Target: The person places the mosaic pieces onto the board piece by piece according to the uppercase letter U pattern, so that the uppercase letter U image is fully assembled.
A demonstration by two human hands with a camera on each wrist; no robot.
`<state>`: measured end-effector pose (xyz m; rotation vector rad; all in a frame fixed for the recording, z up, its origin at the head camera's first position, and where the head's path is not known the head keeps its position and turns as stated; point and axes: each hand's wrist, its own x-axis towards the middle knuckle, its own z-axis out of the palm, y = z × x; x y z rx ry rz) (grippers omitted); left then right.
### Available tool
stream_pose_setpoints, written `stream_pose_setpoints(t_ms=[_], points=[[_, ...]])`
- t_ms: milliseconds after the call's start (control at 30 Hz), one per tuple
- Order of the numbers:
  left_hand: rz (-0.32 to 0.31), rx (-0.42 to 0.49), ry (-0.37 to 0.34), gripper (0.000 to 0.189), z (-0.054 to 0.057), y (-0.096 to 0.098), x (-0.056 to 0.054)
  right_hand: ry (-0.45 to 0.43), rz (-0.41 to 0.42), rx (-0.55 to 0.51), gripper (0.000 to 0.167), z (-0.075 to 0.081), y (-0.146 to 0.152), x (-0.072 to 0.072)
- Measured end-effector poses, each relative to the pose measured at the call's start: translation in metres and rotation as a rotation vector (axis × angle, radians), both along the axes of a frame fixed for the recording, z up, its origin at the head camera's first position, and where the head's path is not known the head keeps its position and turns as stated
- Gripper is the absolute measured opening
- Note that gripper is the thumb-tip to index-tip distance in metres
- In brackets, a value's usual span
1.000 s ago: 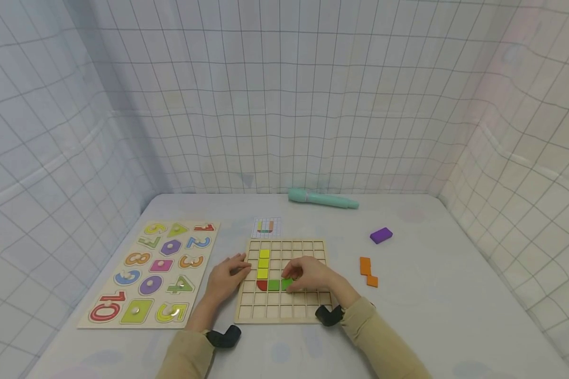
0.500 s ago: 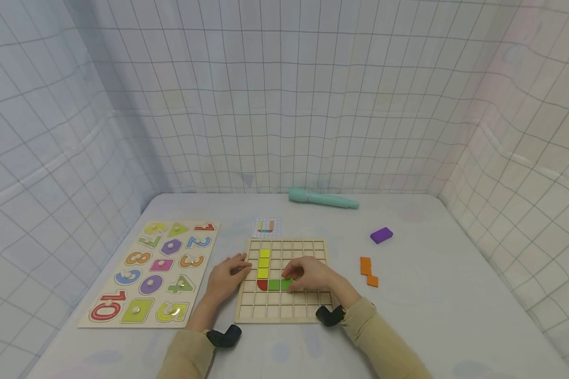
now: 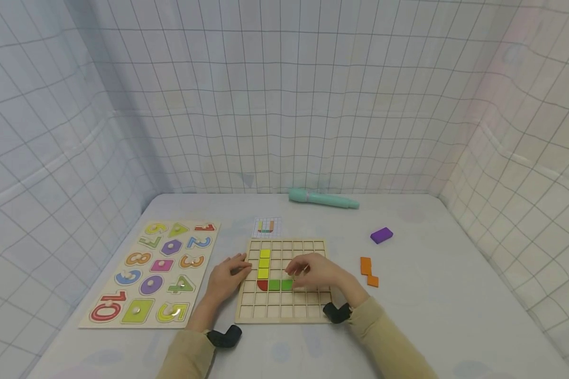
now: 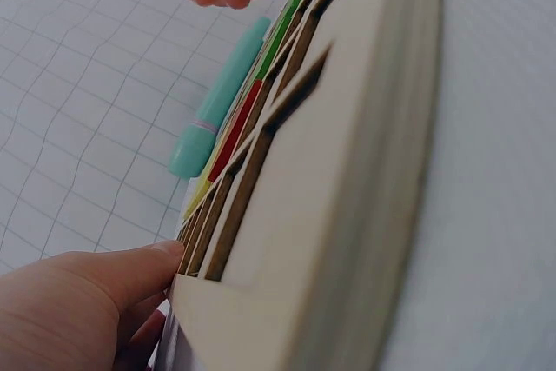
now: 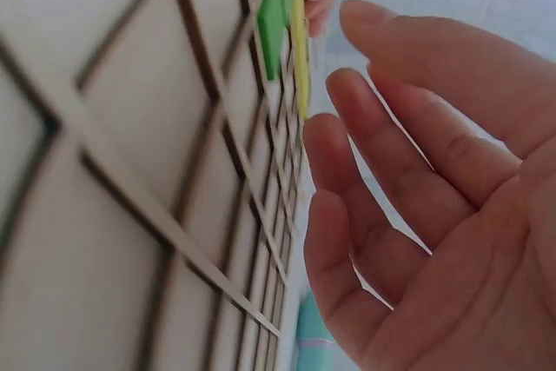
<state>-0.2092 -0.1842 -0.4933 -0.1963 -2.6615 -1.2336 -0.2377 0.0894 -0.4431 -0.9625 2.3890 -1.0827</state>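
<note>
A wooden grid board (image 3: 261,312) lies before me. Yellow square tiles (image 3: 264,263) form a column on it, a red rounded corner tile (image 3: 263,285) sits below them, and two green tiles (image 3: 281,285) run rightward from the red one. My right hand (image 3: 315,271) hovers just right of the green tiles, fingers loosely bent and apart; in the right wrist view its fingers (image 5: 382,128) hold nothing. My left hand (image 3: 225,275) rests at the board's left edge. In the left wrist view its thumb (image 4: 130,271) touches the board's frame, and the other fingers are partly hidden.
A small pattern card (image 3: 266,227) lies behind the board. Two orange tiles (image 3: 365,266) and a purple block (image 3: 381,235) lie to the right. A teal pen-like stick (image 3: 323,199) is at the back. A number-and-shape puzzle board (image 3: 204,276) stands left of my left hand.
My right hand has let go of the right green tile and lifted slightly up and to the right. That tile now sits against the other green one. My left hand has stayed put.
</note>
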Motion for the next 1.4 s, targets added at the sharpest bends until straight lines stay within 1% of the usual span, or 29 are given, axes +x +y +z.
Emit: stream_pose_setpoints(t_ms=[200, 300, 467, 667, 767, 900, 1100, 1267, 1400], points=[[0.002, 0.000, 0.004, 0.019, 0.001, 0.000, 0.001, 0.041, 0.041, -0.042, 0.030, 0.015, 0.019, 0.003], [0.002, -0.006, -0.005, 0.019, 0.001, 0.000, 0.001, 0.062, 0.044, -0.069, 0.030, 0.020, 0.033, 0.005], [0.008, -0.007, -0.005, 0.019, 0.000, 0.001, 0.001, 0.096, -0.010, -0.103, 0.028, 0.027, 0.059, 0.008], [0.006, -0.011, 0.040, 0.018, -0.001, 0.002, 0.001, 0.138, -0.059, -0.125, 0.028, 0.025, 0.094, 0.010], [0.010, -0.018, 0.034, 0.019, -0.001, 0.003, 0.001, 0.102, -0.106, -0.128, 0.030, 0.023, 0.108, 0.013], [0.017, -0.012, -0.001, 0.020, 0.001, 0.002, 0.000, 0.046, -0.155, -0.133, 0.030, 0.017, 0.124, 0.016], [0.011, -0.011, -0.007, 0.020, 0.002, 0.001, 0.000, 0.004, -0.133, -0.160, 0.025, 0.005, 0.142, 0.021], [0.012, -0.008, 0.002, 0.020, 0.001, 0.001, 0.001, -0.078, -0.117, -0.180, 0.023, -0.003, 0.153, 0.023], [0.014, -0.009, -0.001, 0.020, 0.000, 0.001, 0.001, -0.116, -0.107, -0.175, 0.022, -0.007, 0.157, 0.023]])
